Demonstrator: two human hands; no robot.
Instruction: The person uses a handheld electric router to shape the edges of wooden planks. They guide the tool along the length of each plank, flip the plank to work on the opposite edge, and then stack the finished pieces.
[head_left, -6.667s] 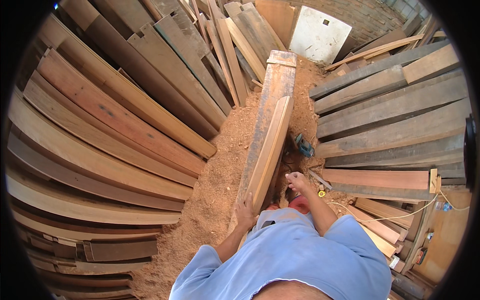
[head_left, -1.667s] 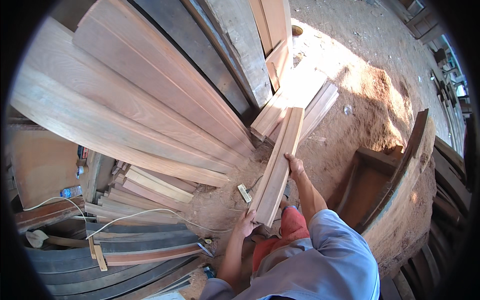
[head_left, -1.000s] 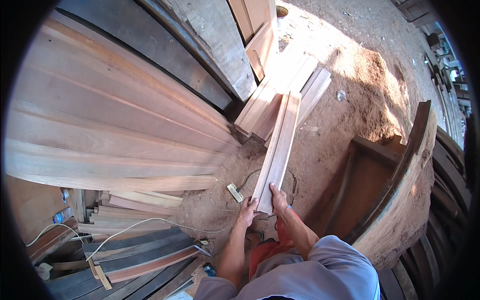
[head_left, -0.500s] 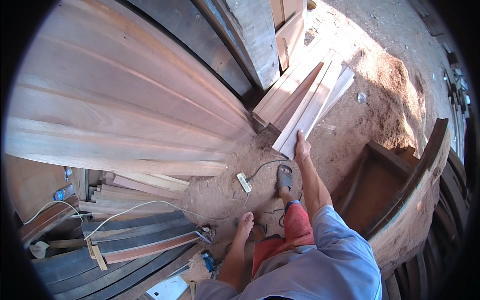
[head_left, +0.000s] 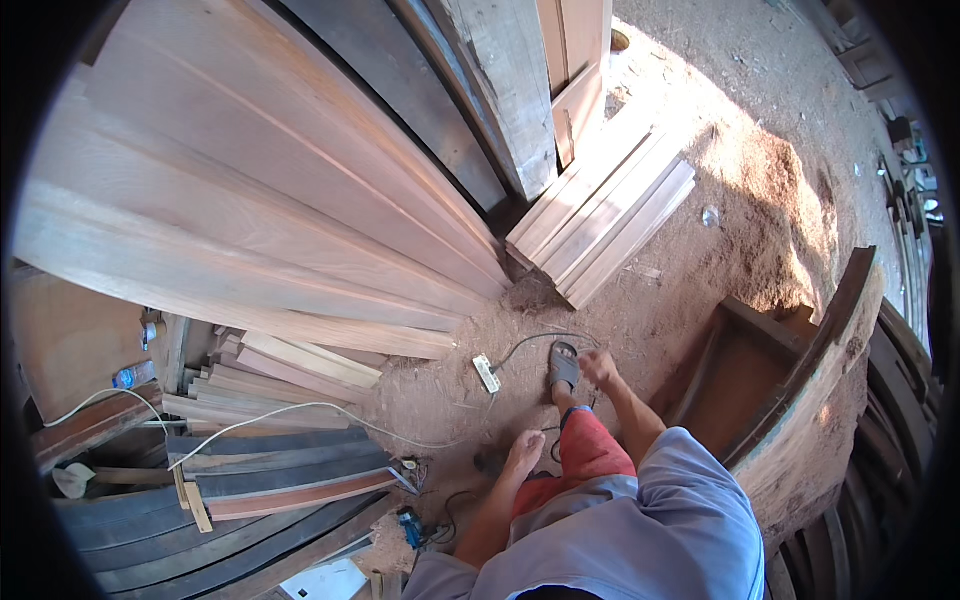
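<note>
My right hand [head_left: 600, 370] hangs beside my sandalled foot, its fingers loosely curled with nothing in them. Near my red shorts hangs my left hand [head_left: 524, 453]; its fingers are mostly hidden, and no object shows in it. Beyond my right hand, a stack of planed wooden boards [head_left: 605, 215] lies side by side on the ground, apart from both hands. A white power strip [head_left: 486, 373] with a dark cable lies on the floor ahead of my left hand.
Large wooden panels [head_left: 270, 190] lean at the left. Short boards [head_left: 300, 365] and dark curved planks [head_left: 280, 470] are piled below them. A blue power tool [head_left: 410, 527] lies near the planks. A curved wooden piece [head_left: 810, 380] stands at the right, near a sawdust heap [head_left: 775, 200].
My right hand has let go of the board, which now lies alongside the others in the stack. That hand has drawn back toward me. My left hand has shifted slightly right.
</note>
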